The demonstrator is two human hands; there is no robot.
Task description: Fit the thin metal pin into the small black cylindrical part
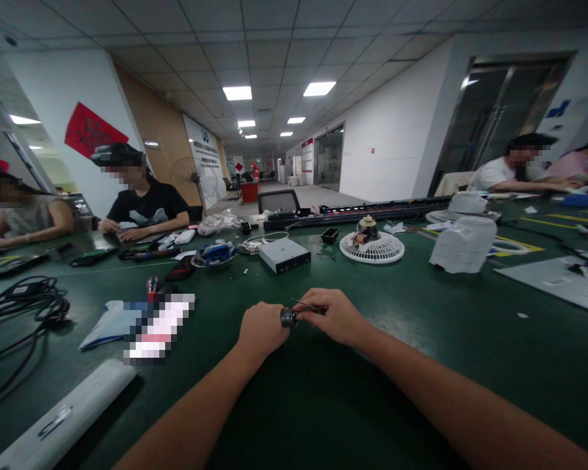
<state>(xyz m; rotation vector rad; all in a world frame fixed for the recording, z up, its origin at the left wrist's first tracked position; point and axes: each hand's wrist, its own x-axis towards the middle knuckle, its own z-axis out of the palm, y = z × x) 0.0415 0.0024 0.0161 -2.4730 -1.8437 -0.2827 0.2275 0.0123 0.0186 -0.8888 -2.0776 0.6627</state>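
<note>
My left hand [262,328] is closed around a small dark cylindrical part [288,318], whose end faces right. Closed in a pinch just beside it, my right hand [339,316] grips a thin metal tool [301,303]; its exact kind is too small to tell. The fingertips of the right hand come right up to the cylinder's end, and whether they touch it is hidden. Both hands are above the green table [294,385], near its middle. Beyond them lies a grey box-shaped drive [285,254].
A white fan grille with a motor [372,248] and a white housing [464,243] stand to the right. Left are a long white case [63,418], black cables [22,307], a blue-white packet [110,323] and a bowl [213,261]. Co-workers sit across the table.
</note>
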